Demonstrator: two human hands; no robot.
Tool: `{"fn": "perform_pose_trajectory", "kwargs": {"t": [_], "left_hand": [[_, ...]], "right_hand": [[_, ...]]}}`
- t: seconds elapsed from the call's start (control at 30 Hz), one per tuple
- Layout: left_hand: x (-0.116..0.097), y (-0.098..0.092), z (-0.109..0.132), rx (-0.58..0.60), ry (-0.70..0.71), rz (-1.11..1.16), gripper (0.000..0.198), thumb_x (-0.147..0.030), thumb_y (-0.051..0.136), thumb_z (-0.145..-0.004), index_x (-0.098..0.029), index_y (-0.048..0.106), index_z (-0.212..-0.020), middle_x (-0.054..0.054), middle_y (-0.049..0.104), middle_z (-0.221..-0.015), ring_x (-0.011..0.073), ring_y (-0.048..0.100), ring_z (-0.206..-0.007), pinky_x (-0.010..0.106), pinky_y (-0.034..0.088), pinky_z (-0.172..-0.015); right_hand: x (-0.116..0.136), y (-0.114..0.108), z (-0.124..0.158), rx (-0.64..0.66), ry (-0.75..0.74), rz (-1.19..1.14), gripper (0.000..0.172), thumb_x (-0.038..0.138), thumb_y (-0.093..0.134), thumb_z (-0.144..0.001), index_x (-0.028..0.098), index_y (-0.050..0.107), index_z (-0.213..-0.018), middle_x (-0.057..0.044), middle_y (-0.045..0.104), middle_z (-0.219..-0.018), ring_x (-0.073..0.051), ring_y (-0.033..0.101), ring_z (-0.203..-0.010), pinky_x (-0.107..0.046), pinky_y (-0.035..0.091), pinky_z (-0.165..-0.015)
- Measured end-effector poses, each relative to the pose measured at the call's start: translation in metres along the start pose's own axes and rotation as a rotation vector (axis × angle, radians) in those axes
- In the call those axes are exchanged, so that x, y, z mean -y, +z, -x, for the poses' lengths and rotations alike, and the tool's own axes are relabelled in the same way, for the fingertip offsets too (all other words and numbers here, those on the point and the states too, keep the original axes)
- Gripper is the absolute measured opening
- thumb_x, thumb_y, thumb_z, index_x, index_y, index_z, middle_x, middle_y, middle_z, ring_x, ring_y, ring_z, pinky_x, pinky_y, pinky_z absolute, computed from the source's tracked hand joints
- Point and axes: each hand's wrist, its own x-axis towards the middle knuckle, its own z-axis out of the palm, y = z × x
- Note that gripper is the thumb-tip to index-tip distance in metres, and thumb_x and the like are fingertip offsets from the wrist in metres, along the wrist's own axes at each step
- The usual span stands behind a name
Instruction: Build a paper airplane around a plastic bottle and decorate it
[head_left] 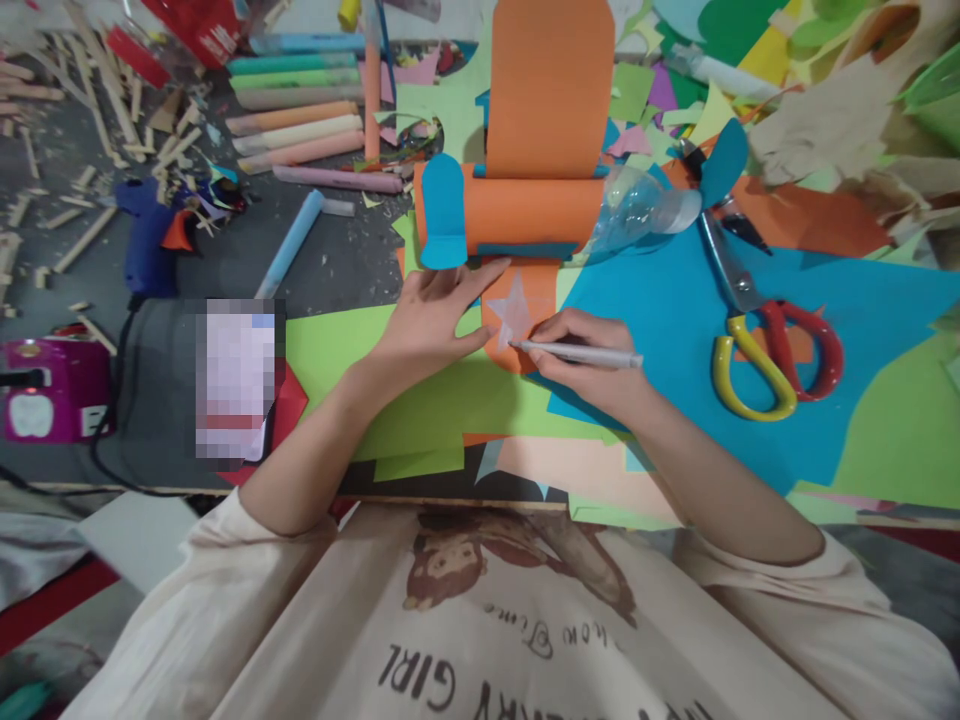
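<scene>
My left hand (433,318) lies flat with fingers spread on an orange paper piece (538,290), pinning a pale star-shaped cutout (510,315) with its fingertips. My right hand (592,362) is closed around a grey pen (581,352), its tip touching the star's lower right edge. Just beyond them stands an orange paper roll (525,210) with blue rounded tabs and an upright orange sheet behind it.
Yellow-and-red scissors (757,340) lie on a blue sheet (675,330) to the right. A clear plastic bottle (637,205) rests by the roll. A blue glue gun (146,235), coloured chalk sticks (296,125), wooden sticks and a magenta box (49,388) sit left.
</scene>
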Motion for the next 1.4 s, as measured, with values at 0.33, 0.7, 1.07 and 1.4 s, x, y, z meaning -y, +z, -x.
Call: {"fn": "perform_pose_trajectory", "kwargs": {"t": [0.33,0.7,1.07,1.4], "left_hand": [[-0.0004,-0.0002,-0.0004,0.029,-0.019,-0.031,0.062,-0.037,0.047,-0.089,-0.023,0.034,-0.147,0.009,0.056,-0.127,0.0287,0.046,-0.122,0.04,0.031,-0.108],[0.0008,0.0006,0.0001,0.005,-0.003,-0.01,0.061,-0.036,0.046,-0.088,-0.022,0.035,-0.147,0.009,0.055,-0.128,0.0285,0.046,-0.121,0.04,0.03,-0.108],[-0.0004,0.0003,-0.0006,0.012,-0.007,-0.03,0.061,-0.037,0.046,-0.089,-0.023,0.034,-0.147,0.009,0.056,-0.125,0.0291,0.047,-0.12,0.042,0.031,-0.107],[-0.0008,-0.0007,-0.0007,0.018,-0.001,-0.032,0.062,-0.037,0.046,-0.089,-0.022,0.033,-0.148,0.01,0.055,-0.126,0.03,0.045,-0.121,0.041,0.031,-0.106]], "right_hand": [[-0.0023,0.0038,0.0018,-0.105,-0.06,0.024,0.016,0.024,0.065,-0.077,0.022,0.056,-0.063,0.003,0.063,-0.058,-0.012,0.058,-0.054,-0.025,0.045,-0.051],[-0.0024,0.0036,0.0027,-0.125,-0.01,-0.019,0.019,0.029,0.069,-0.077,0.022,0.056,-0.066,0.003,0.063,-0.059,-0.013,0.058,-0.054,-0.026,0.045,-0.053],[-0.0006,0.0026,0.0026,-0.121,0.006,-0.006,0.014,0.024,0.065,-0.076,0.022,0.056,-0.065,0.002,0.064,-0.059,-0.013,0.059,-0.055,-0.026,0.046,-0.053],[-0.0023,0.0037,0.004,-0.033,-0.097,0.002,0.011,0.022,0.065,-0.077,0.022,0.06,-0.067,0.002,0.069,-0.064,-0.013,0.062,-0.056,-0.025,0.046,-0.053]]}}
